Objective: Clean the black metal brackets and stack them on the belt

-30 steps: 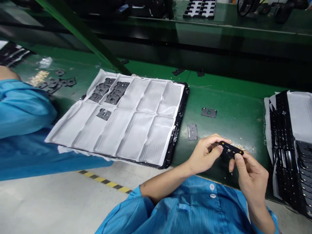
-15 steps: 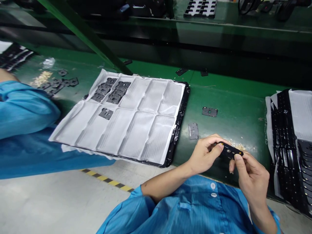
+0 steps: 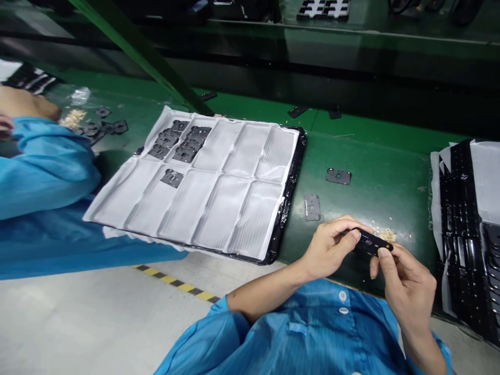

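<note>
Between my two hands is a small black flat plate (image 3: 369, 243) with rounded ends and yellow spots near both ends. My left hand (image 3: 330, 247) pinches its left end between thumb and fingers. The other end is gripped by my right hand (image 3: 408, 276), thumb on top. Just behind the plate lies a pile of small pale bits (image 3: 386, 235) on the green bench (image 3: 375, 192). Two loose flat parts lie nearby: a grey plate (image 3: 312, 208) and a black plate (image 3: 338, 176).
Left of my hands, a tray (image 3: 219, 208) lined with white sheet holds several black plates (image 3: 187, 140). Stacked black trays (image 3: 455, 224) stand at right. A co-worker's sleeve (image 3: 47, 161) is at far left. A green post (image 3: 144, 57) slants behind the tray.
The view has shifted slightly. The co-worker's hand at far left has come further into view. My hands keep their hold on the black plate, almost unmoved.
</note>
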`<state>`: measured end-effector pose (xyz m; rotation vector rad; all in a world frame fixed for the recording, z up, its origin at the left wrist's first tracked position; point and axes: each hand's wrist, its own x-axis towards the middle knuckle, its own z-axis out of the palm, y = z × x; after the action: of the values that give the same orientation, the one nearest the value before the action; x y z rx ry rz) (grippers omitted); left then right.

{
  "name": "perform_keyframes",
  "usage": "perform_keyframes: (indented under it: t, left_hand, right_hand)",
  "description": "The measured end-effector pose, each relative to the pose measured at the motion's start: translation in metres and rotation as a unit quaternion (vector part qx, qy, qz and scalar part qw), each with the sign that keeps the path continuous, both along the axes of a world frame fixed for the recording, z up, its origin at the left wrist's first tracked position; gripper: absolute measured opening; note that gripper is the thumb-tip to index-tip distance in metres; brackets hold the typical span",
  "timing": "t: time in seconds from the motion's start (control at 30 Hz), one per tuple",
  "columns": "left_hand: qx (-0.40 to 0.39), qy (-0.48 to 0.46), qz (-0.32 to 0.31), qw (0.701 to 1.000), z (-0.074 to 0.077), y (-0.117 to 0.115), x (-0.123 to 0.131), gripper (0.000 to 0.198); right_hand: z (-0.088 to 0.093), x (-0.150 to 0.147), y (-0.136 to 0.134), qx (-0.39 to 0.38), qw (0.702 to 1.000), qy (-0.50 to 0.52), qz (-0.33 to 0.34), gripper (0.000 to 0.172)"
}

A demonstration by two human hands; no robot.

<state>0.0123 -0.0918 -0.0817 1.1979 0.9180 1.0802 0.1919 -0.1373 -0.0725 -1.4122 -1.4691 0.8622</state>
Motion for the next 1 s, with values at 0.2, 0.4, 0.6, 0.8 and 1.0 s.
perform_keyframes:
  t: [0.2,0.4,0.6,0.8,1.0]
  left_hand:
    - [-0.040,-0.032,0.018,0.999,0.001,0.001,0.001,0.029]
    - [-0.143,-0.052,0.037,0.988,0.003,-0.004,0.003,0.034]
    - [-0.148,-0.035,0.005,0.988,0.011,-0.010,0.002,0.041]
    - [-0.110,-0.047,0.026,0.992,0.014,-0.010,0.005,0.035]
    - [-0.111,-0.041,0.032,0.992,0.013,-0.010,0.004,0.030]
  right_hand:
    - [0.002,-0.003,-0.001,0.060,0.996,-0.057,0.026,0.029]
    - [0.000,-0.002,0.000,0.009,0.999,-0.008,0.031,0.012]
    - [-0.005,0.001,0.001,-0.063,0.995,0.077,-0.014,0.016]
    - [-0.012,-0.004,0.005,-0.065,0.991,0.103,-0.062,0.017]
    - [-0.008,-0.011,0.007,-0.050,0.991,0.102,-0.070,0.021]
